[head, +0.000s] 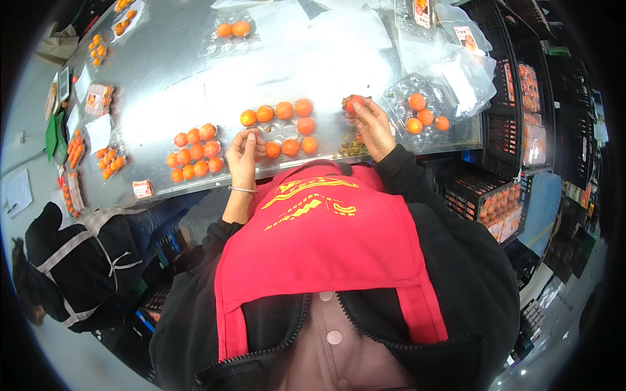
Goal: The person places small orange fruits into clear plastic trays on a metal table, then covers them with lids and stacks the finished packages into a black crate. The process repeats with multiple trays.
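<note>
My right hand [372,124] grips an orange-red fruit [353,104] with a green leafy calyx, persimmon- or tomato-like, above the metal table. My left hand [245,149] is at the lower left of a clear plastic tray [281,131], thumb and fingertips close together; whether something small is between them cannot be told. Several orange fruits [284,110] line the tray's top, right and bottom, with bare cells in its middle. Beneath my right hand lies a heap of plucked calyxes [353,146]. Left of my left hand, another tray of fruits [197,150] is full.
A tray with several fruits [425,117] stands at right beside stacked clear lids [459,78]. Black crates [503,97] border the table's right end. Farther back is a tray with two fruits [233,29]. A person in an apron [88,264] is at left.
</note>
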### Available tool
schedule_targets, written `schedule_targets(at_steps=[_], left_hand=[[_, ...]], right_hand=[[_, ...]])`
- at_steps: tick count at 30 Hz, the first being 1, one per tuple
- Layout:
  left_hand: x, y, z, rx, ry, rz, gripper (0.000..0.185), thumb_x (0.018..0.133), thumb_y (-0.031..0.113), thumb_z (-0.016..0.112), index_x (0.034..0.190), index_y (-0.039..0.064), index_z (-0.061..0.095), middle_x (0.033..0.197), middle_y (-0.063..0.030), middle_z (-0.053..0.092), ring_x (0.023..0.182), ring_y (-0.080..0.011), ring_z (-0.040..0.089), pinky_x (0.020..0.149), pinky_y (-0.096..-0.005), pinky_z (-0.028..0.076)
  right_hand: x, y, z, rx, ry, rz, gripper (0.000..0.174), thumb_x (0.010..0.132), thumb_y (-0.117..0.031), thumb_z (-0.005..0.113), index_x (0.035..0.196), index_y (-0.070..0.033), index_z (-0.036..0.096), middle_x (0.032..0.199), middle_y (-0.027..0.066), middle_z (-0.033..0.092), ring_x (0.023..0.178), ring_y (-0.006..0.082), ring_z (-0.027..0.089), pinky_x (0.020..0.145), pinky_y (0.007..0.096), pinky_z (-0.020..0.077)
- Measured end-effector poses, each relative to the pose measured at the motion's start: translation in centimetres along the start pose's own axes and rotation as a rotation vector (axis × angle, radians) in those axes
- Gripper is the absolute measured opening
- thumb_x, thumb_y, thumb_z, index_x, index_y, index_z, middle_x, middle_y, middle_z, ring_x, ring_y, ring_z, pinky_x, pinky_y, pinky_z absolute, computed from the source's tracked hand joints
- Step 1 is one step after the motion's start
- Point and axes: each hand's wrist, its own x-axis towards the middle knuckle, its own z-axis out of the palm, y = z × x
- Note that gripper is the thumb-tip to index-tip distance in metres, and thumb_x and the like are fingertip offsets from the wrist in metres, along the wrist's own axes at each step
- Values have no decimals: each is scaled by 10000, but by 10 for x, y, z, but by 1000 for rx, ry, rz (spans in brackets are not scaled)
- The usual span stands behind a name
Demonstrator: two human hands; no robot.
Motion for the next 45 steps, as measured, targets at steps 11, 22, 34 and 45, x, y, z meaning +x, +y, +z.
schedule_targets(at_steps=[11,22,34,45], left_hand=[[1,6,-59,3,1,37,222,1059,157,559,1137,-19,672,855,-40,683,722,-85,616,652,-234,506],[9,1,-69,36,-51,51,232,1060,191,580,1136,-10,668,865,-52,674,743,-104,630,648,-238,523],[6,5,-43,71,-32,36,228,1065,190,566,1145,-4,654,869,-42,680,741,-99,622,658,-240,517],[-12,7,-23,85,53,21,234,1066,200,563,1150,-3,641,880,-44,671,731,-96,606,655,-235,506]], right_hand=[[-15,29,51,91,2,64,380,1057,-351,586,1261,-33,621,1138,69,689,971,150,651,889,314,522],[25,-29,25,290,154,-167,306,1009,-324,649,1165,-61,653,1125,80,684,1032,222,645,932,361,504],[167,-106,-73,443,577,-131,211,1011,-143,598,1141,22,579,1007,165,678,800,245,645,666,331,541],[246,-143,-100,963,506,-181,276,1025,-235,635,1214,-45,569,1037,109,672,849,205,632,693,303,525]])
